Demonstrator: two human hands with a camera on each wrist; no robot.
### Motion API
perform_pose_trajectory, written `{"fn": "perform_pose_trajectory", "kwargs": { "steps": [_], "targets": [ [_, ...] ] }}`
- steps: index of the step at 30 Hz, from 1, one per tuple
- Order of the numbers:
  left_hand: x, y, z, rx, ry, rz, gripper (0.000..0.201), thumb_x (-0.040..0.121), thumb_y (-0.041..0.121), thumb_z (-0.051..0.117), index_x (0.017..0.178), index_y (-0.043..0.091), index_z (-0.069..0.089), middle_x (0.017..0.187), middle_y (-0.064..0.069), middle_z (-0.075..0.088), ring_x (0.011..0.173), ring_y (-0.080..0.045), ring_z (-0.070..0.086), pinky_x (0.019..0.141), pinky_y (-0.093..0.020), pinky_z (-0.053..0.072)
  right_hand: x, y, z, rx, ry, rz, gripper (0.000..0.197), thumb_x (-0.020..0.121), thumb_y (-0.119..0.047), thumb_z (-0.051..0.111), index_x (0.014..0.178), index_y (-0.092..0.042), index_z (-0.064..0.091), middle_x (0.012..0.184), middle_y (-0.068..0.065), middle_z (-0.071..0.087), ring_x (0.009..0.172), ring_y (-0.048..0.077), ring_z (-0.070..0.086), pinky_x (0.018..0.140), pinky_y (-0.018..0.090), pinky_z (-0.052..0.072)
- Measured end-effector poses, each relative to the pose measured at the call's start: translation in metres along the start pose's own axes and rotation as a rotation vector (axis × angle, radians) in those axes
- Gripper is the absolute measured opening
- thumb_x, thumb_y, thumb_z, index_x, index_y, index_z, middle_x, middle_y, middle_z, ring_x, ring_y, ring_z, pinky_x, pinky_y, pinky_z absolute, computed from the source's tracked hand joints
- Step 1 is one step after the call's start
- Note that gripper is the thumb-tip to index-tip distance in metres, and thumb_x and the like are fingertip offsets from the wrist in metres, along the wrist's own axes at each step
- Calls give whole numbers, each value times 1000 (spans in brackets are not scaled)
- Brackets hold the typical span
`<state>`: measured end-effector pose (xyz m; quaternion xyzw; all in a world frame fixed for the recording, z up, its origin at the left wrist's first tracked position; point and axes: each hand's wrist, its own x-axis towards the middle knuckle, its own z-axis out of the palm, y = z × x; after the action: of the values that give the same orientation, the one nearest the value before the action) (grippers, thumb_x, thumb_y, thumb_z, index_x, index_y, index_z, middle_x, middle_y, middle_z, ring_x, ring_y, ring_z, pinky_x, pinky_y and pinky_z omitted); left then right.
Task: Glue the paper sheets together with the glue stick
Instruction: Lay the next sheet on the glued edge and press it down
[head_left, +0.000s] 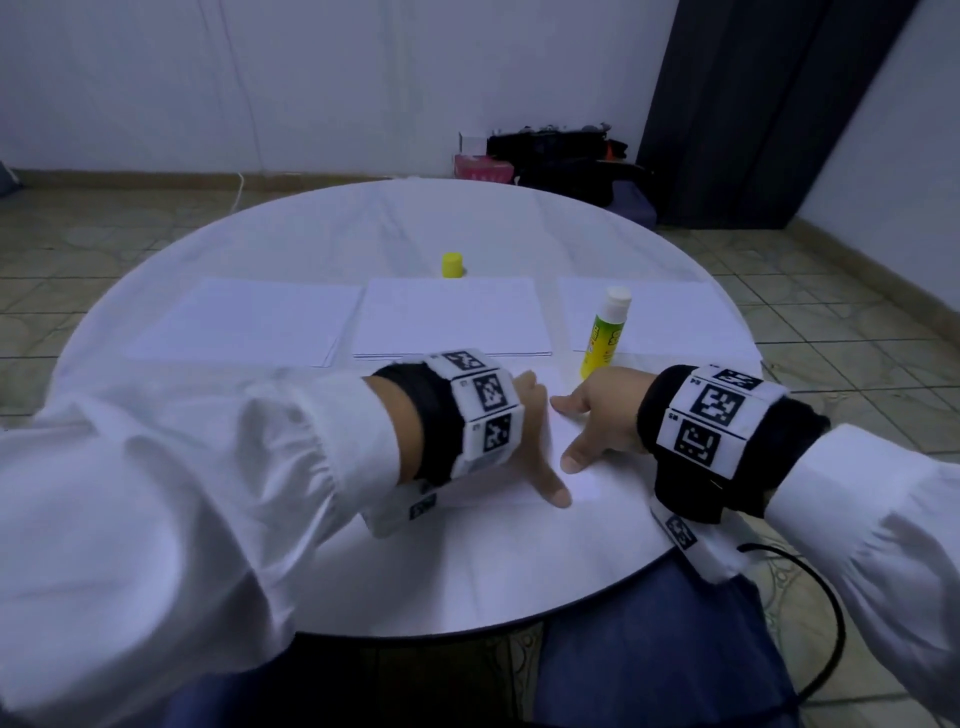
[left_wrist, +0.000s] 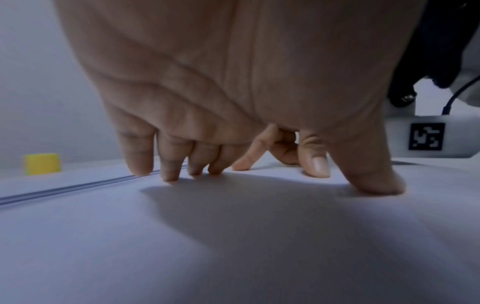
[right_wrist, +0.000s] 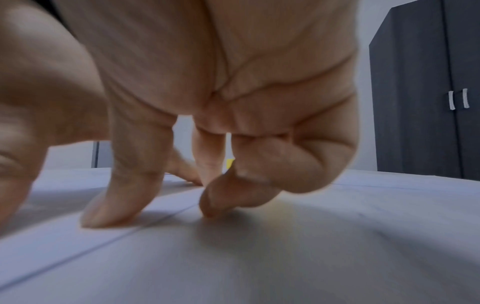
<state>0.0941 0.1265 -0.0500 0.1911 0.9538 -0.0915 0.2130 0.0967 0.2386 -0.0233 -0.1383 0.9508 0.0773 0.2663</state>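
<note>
A white paper sheet (head_left: 553, 434) lies at the front of the round white table (head_left: 291, 228). My left hand (head_left: 535, 431) presses on it with spread fingertips (left_wrist: 140, 164) and thumb (left_wrist: 376, 181). My right hand (head_left: 592, 415) touches the same sheet (right_wrist: 285, 257) beside it, index finger (right_wrist: 111, 205) down and the outer fingers curled under. Neither hand holds anything. The yellow glue stick (head_left: 605, 332) stands uncapped, its white tip up, just beyond my right hand. Its yellow cap (head_left: 452, 265) stands farther back (left_wrist: 43, 163).
Three white paper stacks lie in a row across the table: left (head_left: 249, 322), middle (head_left: 452, 317), right (head_left: 670, 317). Bags and boxes (head_left: 550, 161) sit on the tiled floor behind. A dark wardrobe (right_wrist: 428, 92) stands at the right. A black cable (head_left: 831, 613) hangs by my right arm.
</note>
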Motion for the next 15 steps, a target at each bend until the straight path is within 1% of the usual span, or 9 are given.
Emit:
{"fn": "perform_pose_trajectory", "kwargs": {
  "steps": [2, 3, 5, 7, 10, 11, 12, 14, 15],
  "targets": [
    [-6, -22, 4, -21, -1, -12, 117, 61, 74, 70, 145, 9, 22, 151, -6, 26, 138, -25, 31, 108, -42, 30, 1, 2, -1, -60, -27, -12, 82, 85, -49, 61, 150, -15, 23, 140, 10, 46, 127, 25, 44, 104, 34, 40],
    [-10, -36, 7, -29, -13, -20, 118, 60, 73, 71, 146, 9, 21, 153, -5, 23, 139, -24, 29, 111, -40, 29, 2, 3, -1, -77, -45, -16, 85, 85, -48, 62, 151, -16, 19, 142, 10, 43, 129, 25, 42, 105, 33, 38],
    [-22, -62, 13, -29, -60, -50, 125, 61, 70, 72, 151, 10, 9, 160, -5, 7, 146, -22, 16, 117, -41, 21, 3, 5, 0, -67, -75, -15, 93, 82, -47, 66, 152, -19, 11, 147, 7, 37, 132, 24, 38, 107, 33, 35],
    [-33, -85, 20, -23, -98, -82, 131, 62, 69, 72, 152, 11, -2, 161, -2, -7, 148, -18, 5, 119, -41, 15, 5, 7, 1, -53, -81, -18, 100, 79, -45, 71, 152, -21, 7, 148, 5, 36, 134, 24, 35, 109, 34, 34],
    [-48, -116, 30, -39, -134, -111, 137, 58, 70, 75, 152, 11, -6, 161, 0, -10, 148, -14, 4, 119, -37, 14, 3, 7, 2, -60, -86, -21, 103, 77, -42, 74, 152, -21, 7, 146, 5, 37, 133, 24, 36, 109, 35, 34],
    [-53, -124, 32, -60, -157, -129, 145, 51, 75, 74, 152, 11, -8, 160, 1, -11, 148, -13, 3, 119, -36, 13, 2, 6, 3, -49, -85, -19, 103, 77, -40, 74, 152, -21, 8, 146, 5, 38, 133, 24, 37, 109, 35, 34],
    [-56, -131, 34, -87, -181, -136, 158, 37, 85, 69, 152, 12, -11, 160, 3, -13, 148, -12, 1, 120, -36, 12, 1, 5, 2, -33, -84, -13, 102, 76, -38, 76, 153, -20, 10, 146, 5, 38, 133, 24, 38, 108, 35, 35],
    [-61, -141, 36, -91, -216, -133, 176, 8, 97, 47, 151, 14, -14, 159, 5, -16, 148, -12, 0, 120, -37, 12, -3, 0, -2, -26, -87, 3, 96, 76, -35, 77, 150, -14, 20, 143, 4, 42, 129, 23, 42, 104, 32, 39],
    [-63, -142, 37, -67, -219, -130, 177, 5, 98, 42, 151, 14, -14, 159, 5, -16, 148, -12, 0, 120, -37, 12, -5, -4, -5, -52, -82, 0, 86, 76, -34, 77, 145, -10, 31, 135, 3, 48, 123, 22, 47, 97, 30, 44]
  ]
}}
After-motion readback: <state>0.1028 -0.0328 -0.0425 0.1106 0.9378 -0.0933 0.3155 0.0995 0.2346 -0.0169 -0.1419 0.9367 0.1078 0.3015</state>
